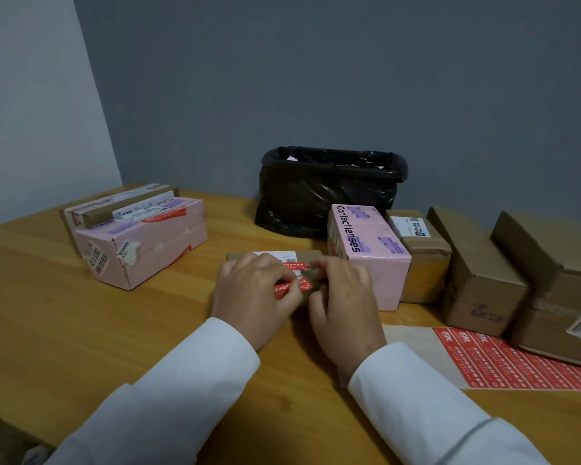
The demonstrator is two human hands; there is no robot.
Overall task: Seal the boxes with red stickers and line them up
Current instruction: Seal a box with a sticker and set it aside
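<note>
Both the left hand [254, 290] and right hand [341, 293] pinch a red rectangular paper sticker [291, 287] over the small brown cardboard box [272, 256] under their fingers [294, 290]; uneven pressing could leave it creased or crooked.

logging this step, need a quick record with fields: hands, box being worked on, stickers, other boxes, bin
left hand: left hand pinches a red sticker on the small brown box
right hand: right hand fingers curled on the same box, at the sticker's other end
box state: one red sticker already across its top
sticker sheet: sticker sheet flat on the table, right of the hands
right boxes: pink box and three brown ones side by side
left boxes: pink box with red sticker, another behind it
bin: black-lined bin by the wall
</note>
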